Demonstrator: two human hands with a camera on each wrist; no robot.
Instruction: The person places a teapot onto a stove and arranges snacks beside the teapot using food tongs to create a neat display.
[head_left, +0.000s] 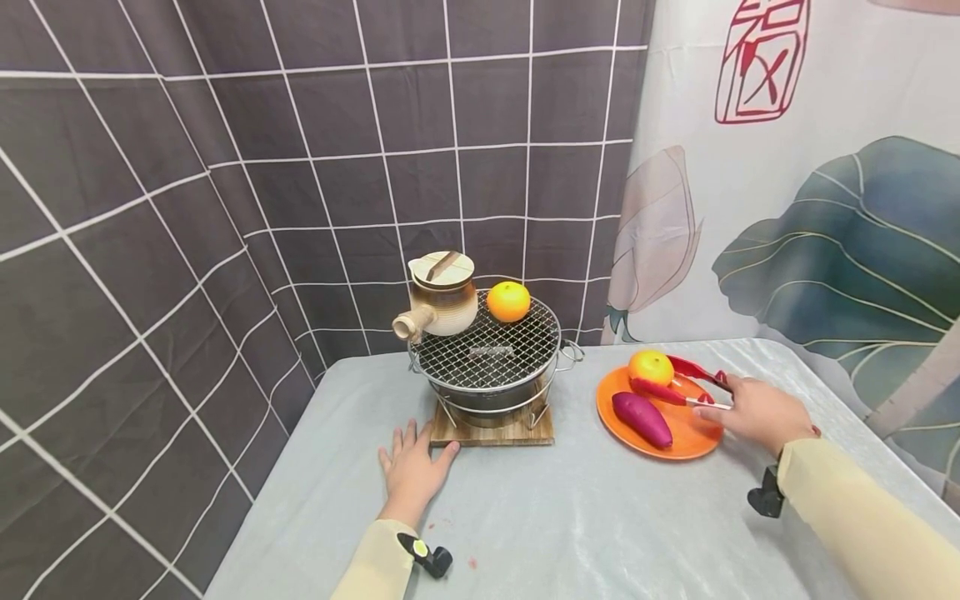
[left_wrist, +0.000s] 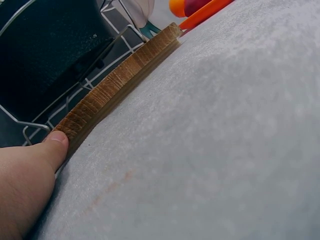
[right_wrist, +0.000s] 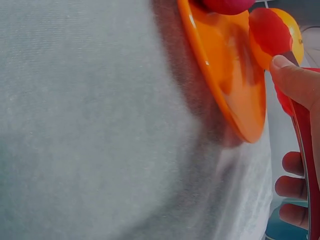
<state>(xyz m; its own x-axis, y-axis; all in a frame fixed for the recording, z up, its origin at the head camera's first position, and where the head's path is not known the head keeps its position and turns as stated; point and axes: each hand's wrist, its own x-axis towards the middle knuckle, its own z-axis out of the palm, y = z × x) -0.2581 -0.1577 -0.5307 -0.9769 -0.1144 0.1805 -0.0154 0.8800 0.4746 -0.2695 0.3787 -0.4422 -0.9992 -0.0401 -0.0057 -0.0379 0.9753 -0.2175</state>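
1. The table point(head_left: 600, 533), draped in a pale grey cloth, fills the lower part of the head view and carries everything else; behind it hang a dark tiled backdrop and a curtain printed with leaves.
2. The small grill stove point(head_left: 491, 367) stands on a wooden board point(head_left: 491, 431) toward the back of the table, probably so that the board keeps its wire legs off the cloth.
3. On the mesh sit a clay teapot point(head_left: 441, 297) at the left rear and an orange point(head_left: 508, 301) just beside it, both well in from the rim.
4. The orange plate point(head_left: 693, 440) lies to the right of the stove, near the right hand, and bears a purple sweet potato point(head_left: 642, 418) and a second orange point(head_left: 650, 366) at its far edge.
5. The red tongs point(head_left: 686, 385) reach over the plate with their tips on either side of that second orange, spread about as wide as the fruit; whether they press on it cannot be told.
6. The right hand point(head_left: 761, 412) grips the tongs by the handles, thumb on top and fingers curled beneath, forearm coming in low from the right.
7. The left hand point(head_left: 411, 468) lies flat on the cloth, fingers straight and spread, thumb tip touching the near corner of the board, seemingly to steady it.
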